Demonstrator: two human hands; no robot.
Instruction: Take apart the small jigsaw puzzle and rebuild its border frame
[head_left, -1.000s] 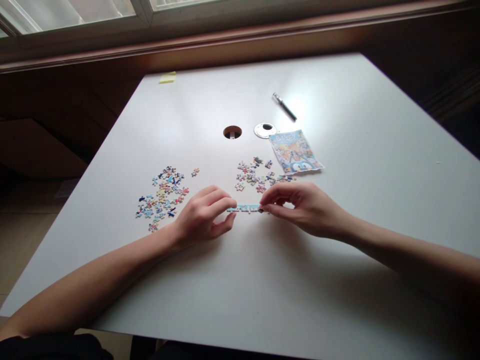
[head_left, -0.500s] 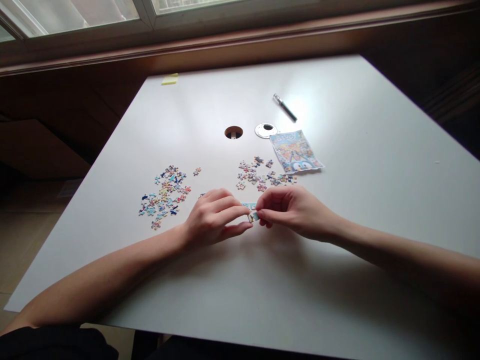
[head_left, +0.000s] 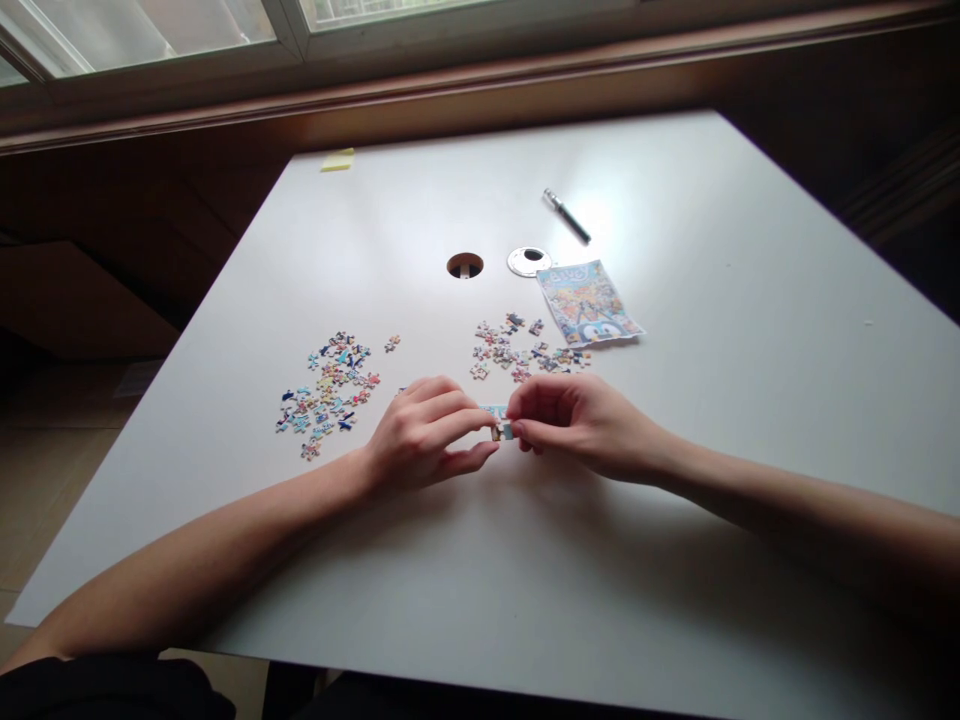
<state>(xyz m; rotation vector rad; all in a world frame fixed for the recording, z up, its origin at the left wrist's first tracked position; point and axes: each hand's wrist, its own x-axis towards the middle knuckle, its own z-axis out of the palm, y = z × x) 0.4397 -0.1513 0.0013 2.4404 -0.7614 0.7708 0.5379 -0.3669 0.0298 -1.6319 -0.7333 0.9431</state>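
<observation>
I brought my left hand [head_left: 435, 432], finger and thumb parted, in closer to my right hand [head_left: 574, 425], which pinched a small puzzle piece [head_left: 507, 431] between them, the blue strip [head_left: 493, 410] just past its fingertips, so the piece seemed not joined yet.

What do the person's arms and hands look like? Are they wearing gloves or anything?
No gloves! The left hand and right hand are bare, with no watch or bracelet showing. The left forearm and right forearm are bare too. Black cloth, maybe a sleeve, shows by the left arm.
</observation>
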